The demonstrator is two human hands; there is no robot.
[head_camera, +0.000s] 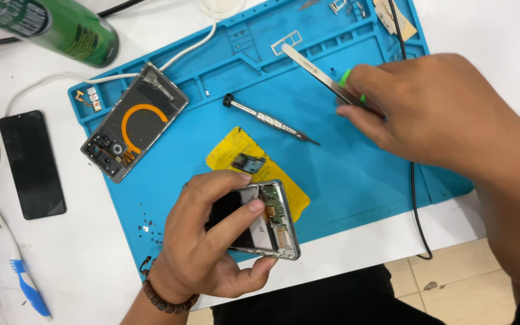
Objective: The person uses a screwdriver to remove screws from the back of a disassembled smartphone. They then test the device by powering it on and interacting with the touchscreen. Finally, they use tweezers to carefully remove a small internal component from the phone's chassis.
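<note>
My left hand (212, 241) grips an opened phone body (275, 222), its circuit board exposed, above the near edge of a blue work mat (344, 174). My right hand (428, 114) pinches metal tweezers (311, 66) with a green grip, the tips pointing up-left over the mat. A small dark component (248, 162) lies on a yellow pad (233, 150) just beyond the phone. A precision screwdriver (269, 119) rests on the mat between my hands.
A detached phone back cover (133, 123) with an orange coil lies at the mat's left. Tiny screws (148, 225) are scattered near my left wrist. A dark phone (31, 162), a blue-and-white toothbrush (16, 265), a green can (61, 27) and white cables sit on the white table.
</note>
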